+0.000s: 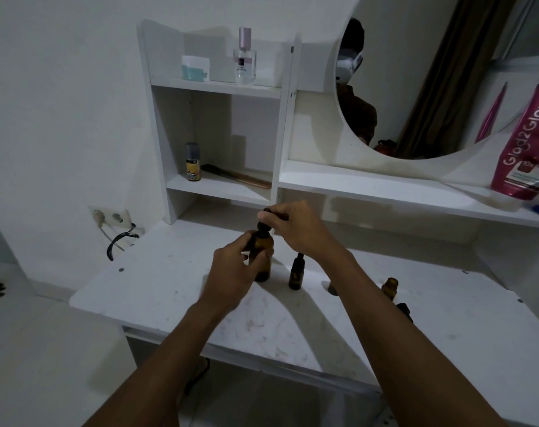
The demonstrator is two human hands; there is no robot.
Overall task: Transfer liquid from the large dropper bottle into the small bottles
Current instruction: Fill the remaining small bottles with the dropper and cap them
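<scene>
Here, near the back edge of the desk (157, 288), my left hand (231, 272) grips the big bottle (263, 260), right hand (296, 226) pinching its dropper (263, 226) out; next, likely a steady carry to the small bottle (296, 274).

I count three amber bottles on the table (169, 288): one large dropper bottle (263, 263) and two small, the capped small bottle (296, 274) and the other small bottle (390, 286). The shelves carry one jar (195, 67), one perfume bottle (245, 61), one yellow-labelled bottle (193, 164), one comb (237, 177) and one pink tube (530, 143). My feed shows two hands, left hand (231, 272) and right hand (299, 229), and one dropper (276, 214).
</scene>
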